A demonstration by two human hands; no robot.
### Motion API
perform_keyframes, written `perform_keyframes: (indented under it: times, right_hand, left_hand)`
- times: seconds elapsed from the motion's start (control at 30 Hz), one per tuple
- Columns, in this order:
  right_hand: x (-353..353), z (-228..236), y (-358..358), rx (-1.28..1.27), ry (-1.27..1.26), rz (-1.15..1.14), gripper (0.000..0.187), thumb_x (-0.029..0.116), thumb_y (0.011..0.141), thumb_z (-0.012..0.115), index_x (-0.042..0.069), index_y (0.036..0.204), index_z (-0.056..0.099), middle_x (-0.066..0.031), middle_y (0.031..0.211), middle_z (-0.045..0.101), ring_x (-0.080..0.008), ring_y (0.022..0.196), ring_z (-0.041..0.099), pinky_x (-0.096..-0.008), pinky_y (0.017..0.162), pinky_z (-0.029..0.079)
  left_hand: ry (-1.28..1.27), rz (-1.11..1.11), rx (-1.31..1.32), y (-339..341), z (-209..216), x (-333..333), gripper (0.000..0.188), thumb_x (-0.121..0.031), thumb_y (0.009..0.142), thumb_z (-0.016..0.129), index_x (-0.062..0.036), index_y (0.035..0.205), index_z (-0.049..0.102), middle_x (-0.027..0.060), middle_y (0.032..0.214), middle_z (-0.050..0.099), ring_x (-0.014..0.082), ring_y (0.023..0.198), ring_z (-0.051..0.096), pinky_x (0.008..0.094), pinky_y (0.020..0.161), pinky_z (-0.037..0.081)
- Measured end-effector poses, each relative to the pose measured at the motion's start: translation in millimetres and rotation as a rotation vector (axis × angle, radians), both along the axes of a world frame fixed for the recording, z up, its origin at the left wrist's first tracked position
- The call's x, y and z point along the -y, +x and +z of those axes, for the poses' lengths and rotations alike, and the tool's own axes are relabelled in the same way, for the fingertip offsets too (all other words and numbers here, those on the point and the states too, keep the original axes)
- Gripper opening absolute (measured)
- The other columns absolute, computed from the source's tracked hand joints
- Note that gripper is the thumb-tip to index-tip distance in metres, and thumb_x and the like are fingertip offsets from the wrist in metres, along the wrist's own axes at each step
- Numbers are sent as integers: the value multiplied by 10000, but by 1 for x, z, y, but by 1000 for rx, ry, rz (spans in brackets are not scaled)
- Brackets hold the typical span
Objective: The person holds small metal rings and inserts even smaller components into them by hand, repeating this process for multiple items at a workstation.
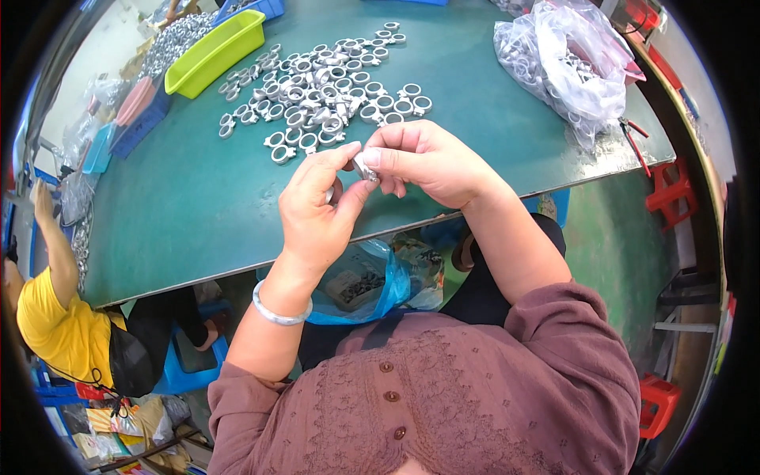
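Observation:
Above the near edge of the green table, my left hand (pixel 317 202) and my right hand (pixel 435 162) meet at a small silver metal ring clamp (pixel 364 168). Thumb and fingers of both hands pinch it, and they cover most of its shape. Another bit of grey metal (pixel 329 195) peeks out between my left fingers; I cannot make out its kind. Just beyond my hands, a loose pile of similar silver ring clamps (pixel 317 91) spreads over the table, each with a small lug on its side.
A yellow-green tray (pixel 218 51) stands at the back left, beside a heap of small metal parts (pixel 178 43). Back right are a clear plastic bag of parts (pixel 566 67) and red-handled pliers (pixel 635 146). Below the edge hangs a blue bag (pixel 388 289). A person in yellow (pixel 67 328) sits left.

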State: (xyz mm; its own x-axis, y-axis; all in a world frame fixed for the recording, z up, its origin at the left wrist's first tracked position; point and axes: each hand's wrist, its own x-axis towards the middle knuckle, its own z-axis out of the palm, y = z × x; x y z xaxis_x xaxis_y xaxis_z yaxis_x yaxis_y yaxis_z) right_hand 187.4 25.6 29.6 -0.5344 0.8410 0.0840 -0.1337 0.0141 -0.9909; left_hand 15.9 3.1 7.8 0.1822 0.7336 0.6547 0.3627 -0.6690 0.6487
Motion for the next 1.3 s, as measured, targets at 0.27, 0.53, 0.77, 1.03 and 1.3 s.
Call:
perform_keyframes:
  times: [0.27,0.53,0.77,1.03,1.3]
  right_hand:
    - [2,1,6,44,10,43,207,216,876,534,20,887,600,0,741,576,-58,615,527,-179,535,422]
    - [9,10,7,131,101,-5,173,168,845,571,11,911,604,-6,765,595,-75,646,542,-202,564,437]
    - [7,7,10,52,38,-8,167,142,833,579,-1,912,613,-17,756,613,-70,631,552,-193,550,437]
    - [3,2,11,-26,4,-3,164,137,841,564,0,915,617,-24,746,615,-70,611,562,-186,527,441]
    - [3,2,12,-29,-5,-17,156,133,845,562,1,904,620,-23,721,608,-73,602,562,-182,520,438]
  left_hand:
    - [-151,-69,150,0,-9,1,338,-7,707,689,-4,1032,594,24,803,584,38,555,445,168,476,349]
    - [-217,-52,265,7,-4,8,257,19,711,657,16,957,583,0,764,582,7,569,433,139,484,351]
    - [-177,-10,145,5,0,12,316,7,692,693,14,983,572,-17,721,558,11,569,454,148,482,365]
    - [-219,-120,265,7,0,15,345,45,717,659,37,1042,545,19,749,575,36,630,499,159,553,406]
    - [-407,-179,339,5,5,16,344,30,758,619,26,1089,521,13,803,584,23,664,494,140,579,392]
